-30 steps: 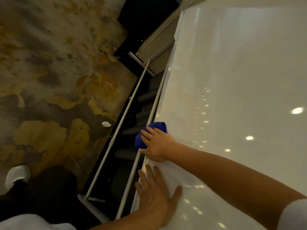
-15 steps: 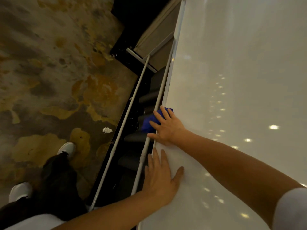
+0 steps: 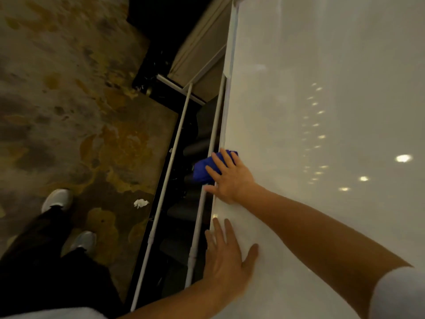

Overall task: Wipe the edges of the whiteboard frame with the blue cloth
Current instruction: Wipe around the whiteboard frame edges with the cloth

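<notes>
Right hand (image 3: 232,180) presses blue cloth (image 3: 203,169) under spread fingers against whiteboard frame (image 3: 226,116) edge. Frame's long axis runs onward beyond it. Left hand (image 3: 226,261) flat, empty, behind.

You are looking at two hands (image 3: 232,180), one blue cloth (image 3: 203,170), one whiteboard (image 3: 322,134), two white rods (image 3: 161,203), two shoes (image 3: 57,200) and one crumpled white scrap (image 3: 140,203).

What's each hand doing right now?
Left hand: open, flat on the whiteboard, holding nothing.
Right hand: pressing the blue cloth against the frame edge.
</notes>
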